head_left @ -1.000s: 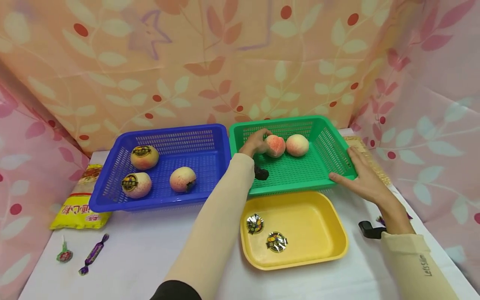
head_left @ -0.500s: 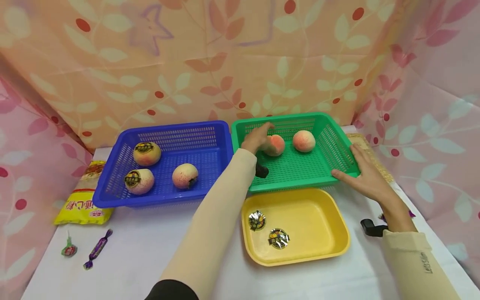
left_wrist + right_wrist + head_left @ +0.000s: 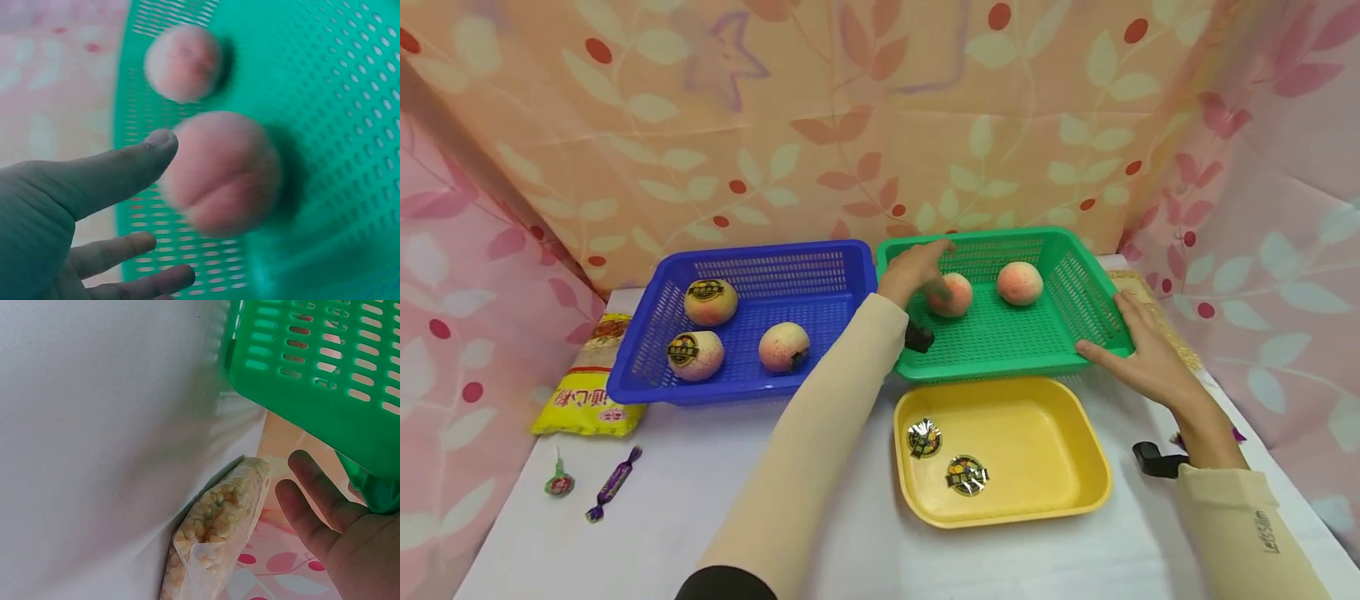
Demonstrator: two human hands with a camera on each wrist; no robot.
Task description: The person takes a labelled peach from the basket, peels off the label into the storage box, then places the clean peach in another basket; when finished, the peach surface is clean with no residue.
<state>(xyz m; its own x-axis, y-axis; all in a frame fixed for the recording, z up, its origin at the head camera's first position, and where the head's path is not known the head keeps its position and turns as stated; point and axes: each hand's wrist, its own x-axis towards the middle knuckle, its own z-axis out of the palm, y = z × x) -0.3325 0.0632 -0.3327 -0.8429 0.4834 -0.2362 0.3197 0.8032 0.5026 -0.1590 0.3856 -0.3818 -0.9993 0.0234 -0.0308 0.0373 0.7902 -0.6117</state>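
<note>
In the green basket (image 3: 992,358) lie two peaches, a nearer left one (image 3: 953,297) and another peach (image 3: 1020,284) to its right. My left hand (image 3: 913,271) reaches over the basket's left side with fingers spread beside the left peach. The left wrist view shows the thumb (image 3: 125,172) overlapping that peach's edge; contact cannot be told. My right hand (image 3: 1150,358) rests at the basket's right rim, fingers extended along its outside. In the right wrist view two fingers (image 3: 322,503) stick out straight below the green rim.
A blue basket (image 3: 752,387) holds three fruits (image 3: 711,302), two with black labels. In front, a yellow tray (image 3: 1022,467) contains two round stickers (image 3: 967,475). Further left are a yellow packet (image 3: 587,408), a lollipop (image 3: 559,482) and a purple candy (image 3: 614,483). A bag of corn (image 3: 209,531) lies far right.
The two peaches in the green basket have moved apart, the right one now further right. My left fingers have lifted and spread. The right hand stays at the rim; the head view has shifted slightly.
</note>
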